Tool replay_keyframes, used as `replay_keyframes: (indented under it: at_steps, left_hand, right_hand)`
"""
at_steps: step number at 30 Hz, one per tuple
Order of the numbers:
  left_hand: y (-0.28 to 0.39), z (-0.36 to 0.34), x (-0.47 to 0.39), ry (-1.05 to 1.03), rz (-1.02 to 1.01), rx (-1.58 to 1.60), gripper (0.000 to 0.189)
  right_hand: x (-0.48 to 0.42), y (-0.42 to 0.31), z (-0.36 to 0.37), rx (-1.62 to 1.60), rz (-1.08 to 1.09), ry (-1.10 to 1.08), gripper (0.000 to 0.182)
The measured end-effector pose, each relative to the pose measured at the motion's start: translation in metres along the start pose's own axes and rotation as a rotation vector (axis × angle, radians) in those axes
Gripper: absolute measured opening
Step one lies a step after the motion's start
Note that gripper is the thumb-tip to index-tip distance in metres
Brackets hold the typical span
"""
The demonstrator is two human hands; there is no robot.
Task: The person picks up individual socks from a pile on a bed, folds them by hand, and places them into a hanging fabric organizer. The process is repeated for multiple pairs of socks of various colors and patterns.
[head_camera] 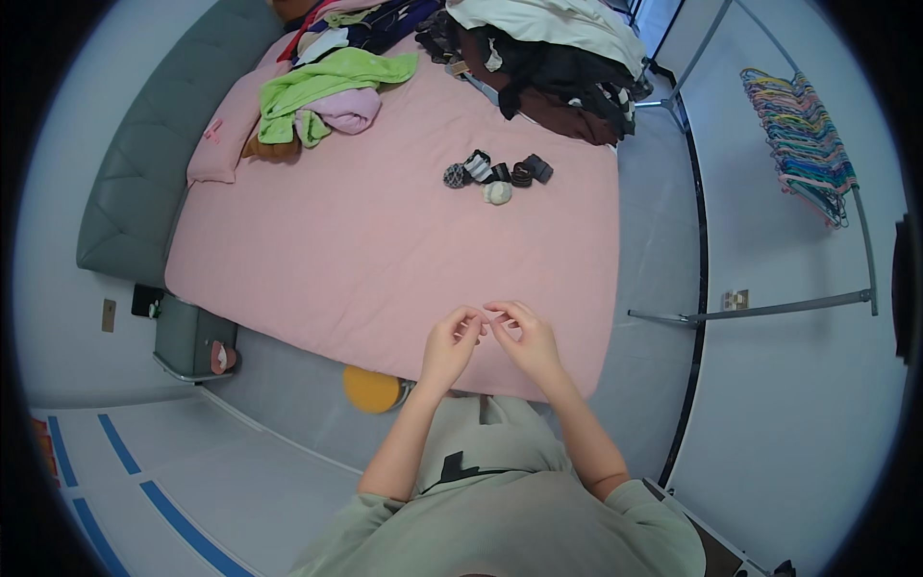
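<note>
My left hand [454, 341] and my right hand [528, 337] are raised in front of my body, over the near edge of a bed with a pink sheet [346, 245]. Their fingertips meet or almost meet. Both sets of fingers are loosely curved, and I see nothing held in either. Farther up the sheet lies a small group of rolled or balled socks: a speckled ball [455, 175], a striped grey-and-white bundle [477, 166], a whitish ball [497, 192], and dark bundles [535, 169] to the right.
A large clothes heap [555, 79] covers the bed's far right corner. Near the pink pillow [229, 137] lies a green garment [324, 86] with more clothes behind. A metal rack [779, 306] at right carries many hangers [800, 133]. A yellow round object [371, 389] sits partly under the bed.
</note>
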State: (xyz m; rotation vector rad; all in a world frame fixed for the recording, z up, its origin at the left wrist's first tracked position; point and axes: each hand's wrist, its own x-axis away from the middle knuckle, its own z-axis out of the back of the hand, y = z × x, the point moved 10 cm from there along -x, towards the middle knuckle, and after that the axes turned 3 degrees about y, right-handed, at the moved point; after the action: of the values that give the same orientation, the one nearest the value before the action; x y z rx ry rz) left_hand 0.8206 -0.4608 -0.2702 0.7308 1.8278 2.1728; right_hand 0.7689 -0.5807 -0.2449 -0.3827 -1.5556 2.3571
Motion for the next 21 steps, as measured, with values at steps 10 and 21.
replay_keyframes:
  at_steps: [10,21]
  left_hand:
    - [-0.03,-0.031,-0.054,-0.036,0.111,-0.071,0.015]
    - [-0.078,-0.025,-0.118,-0.102,0.194,-0.131,0.016]
  right_hand:
    - [-0.033,0.06,0.02,-0.01,-0.089,0.01,0.025]
    - [-0.079,0.149,0.003,-0.22,-0.283,0.096,0.026]
